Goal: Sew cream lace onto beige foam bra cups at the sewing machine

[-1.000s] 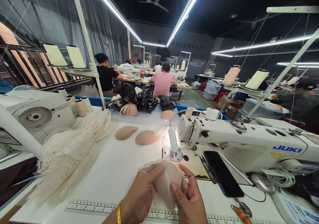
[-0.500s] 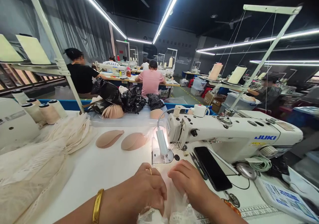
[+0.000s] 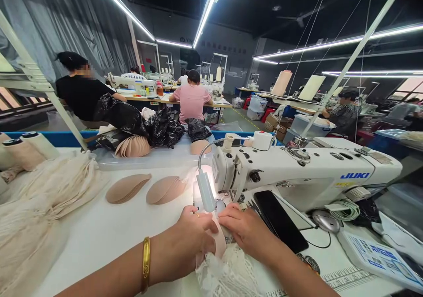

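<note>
Just in front of the sewing machine's lamp (image 3: 205,191), my left hand (image 3: 193,239) has its fingers curled around the near side of a beige cup piece (image 3: 218,239) and white lace fabric (image 3: 228,272). My right hand (image 3: 246,228) pinches the right edge of the same work, its fingertips close to the machine's presser area. The lace hangs toward me between both wrists. The needle is hidden behind the lamp and fingers. Two stacks of beige cups lie left of the machine, one (image 3: 128,189) farther left and one (image 3: 165,190) nearer.
The white sewing machine (image 3: 310,169) stands at right. A black phone (image 3: 280,221), tweezers (image 3: 259,213) and a grey mouse (image 3: 325,221) lie by it. Cream lace (image 3: 56,195) is heaped at left. Black bags (image 3: 165,127) sit behind; people work at machines beyond.
Both hands have moved up toward the machine with the fabric, and the beige cup piece now shows between them. The view has shifted, moving the background leftward.
</note>
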### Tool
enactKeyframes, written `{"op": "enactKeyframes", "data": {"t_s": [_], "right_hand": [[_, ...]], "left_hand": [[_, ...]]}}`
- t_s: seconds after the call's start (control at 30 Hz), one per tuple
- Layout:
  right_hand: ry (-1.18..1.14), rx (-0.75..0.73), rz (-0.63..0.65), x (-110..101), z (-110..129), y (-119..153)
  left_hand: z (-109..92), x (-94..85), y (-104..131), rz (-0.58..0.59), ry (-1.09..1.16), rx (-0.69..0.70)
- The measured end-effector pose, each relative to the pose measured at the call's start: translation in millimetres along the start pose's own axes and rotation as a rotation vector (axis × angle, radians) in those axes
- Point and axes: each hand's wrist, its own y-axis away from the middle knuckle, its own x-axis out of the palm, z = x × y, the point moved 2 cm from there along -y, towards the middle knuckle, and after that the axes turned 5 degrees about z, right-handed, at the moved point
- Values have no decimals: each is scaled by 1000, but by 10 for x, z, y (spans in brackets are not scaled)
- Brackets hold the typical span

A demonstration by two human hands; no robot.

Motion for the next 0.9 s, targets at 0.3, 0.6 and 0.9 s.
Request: {"op": "enactKeyframes", "data": {"t_s": [0.3, 0.6, 0.9], "right_hand": [[-2, 110, 42, 46, -63, 6], [-9, 93, 42, 47, -37, 15], [-6, 101, 44, 46, -12, 12]], "left_hand": [[28, -2, -23, -65, -14, 50], [63, -61, -12, -15, 15, 69], [152, -115, -63, 3, -8, 125]]}}
